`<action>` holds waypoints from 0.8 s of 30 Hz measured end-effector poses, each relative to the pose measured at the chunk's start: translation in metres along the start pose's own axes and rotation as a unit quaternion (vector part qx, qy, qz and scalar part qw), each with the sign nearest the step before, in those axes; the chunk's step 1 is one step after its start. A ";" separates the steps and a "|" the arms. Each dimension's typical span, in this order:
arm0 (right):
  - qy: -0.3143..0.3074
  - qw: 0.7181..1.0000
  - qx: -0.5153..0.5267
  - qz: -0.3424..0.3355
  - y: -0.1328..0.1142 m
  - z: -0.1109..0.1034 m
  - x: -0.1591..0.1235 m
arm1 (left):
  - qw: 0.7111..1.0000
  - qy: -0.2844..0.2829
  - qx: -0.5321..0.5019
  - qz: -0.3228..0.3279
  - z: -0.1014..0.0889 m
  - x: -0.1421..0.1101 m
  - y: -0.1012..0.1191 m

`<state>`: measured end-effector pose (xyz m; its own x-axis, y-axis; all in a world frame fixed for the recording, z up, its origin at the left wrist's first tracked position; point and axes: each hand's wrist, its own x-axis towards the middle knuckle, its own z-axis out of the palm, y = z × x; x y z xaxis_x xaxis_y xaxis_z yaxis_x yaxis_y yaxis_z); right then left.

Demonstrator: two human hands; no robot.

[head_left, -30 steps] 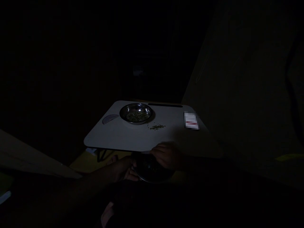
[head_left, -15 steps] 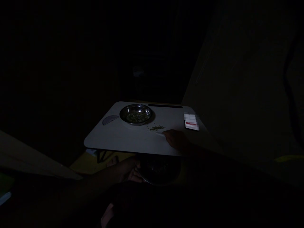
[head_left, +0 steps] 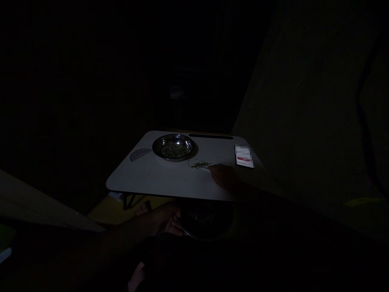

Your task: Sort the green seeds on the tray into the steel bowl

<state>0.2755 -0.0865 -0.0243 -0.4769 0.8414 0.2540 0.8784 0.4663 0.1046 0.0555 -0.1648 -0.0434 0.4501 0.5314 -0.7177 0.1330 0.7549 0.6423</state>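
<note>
In dim light, a small scattered pile of greenish grains (head_left: 200, 164) lies on the white tabletop (head_left: 152, 174). My right hand (head_left: 224, 177) is closed on a thin pale flat piece (head_left: 205, 168), whose tip touches the pile's near edge; its exact kind is too dark to tell. Below the table's near edge, my left hand (head_left: 174, 222) grips the left rim of a dark metal bowl (head_left: 206, 223). That bowl's contents are hardly visible. Behind the pile, to the left, a shiny steel bowl (head_left: 174, 156) holds more greenish grains.
A lit phone (head_left: 244, 157) lies at the table's right side. At the left is a half-round printed mark (head_left: 140, 154), and a dark slot (head_left: 211, 136) runs along the far edge. A wall (head_left: 304, 101) rises on the right.
My right hand's pale piece has shifted slightly up against the pile's near edge. My left hand still holds the dark bowl, and the view has moved a little.
</note>
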 end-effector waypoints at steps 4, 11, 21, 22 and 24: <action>0.001 1.000 0.007 0.008 0.002 0.001 -0.001 | 1.000 0.001 0.014 0.003 -0.001 0.003 -0.001; 0.003 0.999 0.027 -0.032 -0.006 -0.005 -0.003 | 1.000 -0.007 0.002 0.009 -0.005 0.006 -0.005; -0.004 1.000 0.003 -0.010 -0.009 -0.006 0.005 | 1.000 -0.002 0.003 0.006 -0.004 0.004 -0.005; -0.001 1.000 0.003 -0.005 -0.006 -0.005 0.005 | 1.000 -0.004 0.004 0.008 -0.004 0.004 -0.005; 0.001 1.000 0.003 0.003 -0.002 -0.002 0.005 | 1.000 -0.004 0.004 0.008 -0.004 0.004 -0.005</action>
<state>0.2711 -0.0838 -0.0212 -0.4710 0.8442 0.2558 0.8814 0.4623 0.0973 0.0531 -0.1649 -0.0503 0.4592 0.5408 -0.7048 0.1330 0.7425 0.6565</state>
